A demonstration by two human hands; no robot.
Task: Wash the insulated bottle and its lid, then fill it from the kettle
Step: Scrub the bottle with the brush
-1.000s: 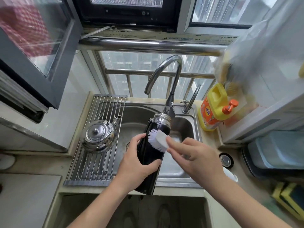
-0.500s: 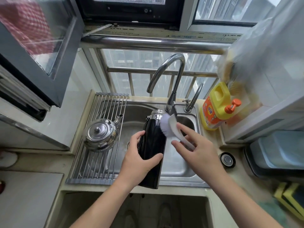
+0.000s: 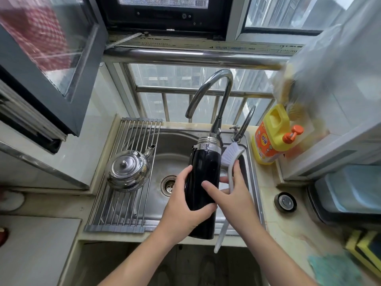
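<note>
A black insulated bottle (image 3: 204,168) with a steel neck stands tilted over the sink (image 3: 252,162), its open mouth toward the tap. My left hand (image 3: 185,205) grips its lower body. My right hand (image 3: 235,195) holds a white long-handled brush (image 3: 232,153), whose bristles rest against the bottle's upper right side just under the neck. A steel kettle (image 3: 127,170) with its lid on sits on the roll-up drying rack (image 3: 123,203) at the sink's left. I see no bottle lid.
A curved tap (image 3: 214,93) arches over the sink, with a smaller tap (image 3: 245,122) beside it. A yellow detergent bottle (image 3: 272,135) with an orange pump stands at the right. An open window frame (image 3: 51,83) juts out at upper left. The drain (image 3: 168,183) is uncovered.
The brush has slid from the bottle's front, over the neck, to its upper right side. My right hand has come closer to the bottle, and my left hand has kept its grip.
</note>
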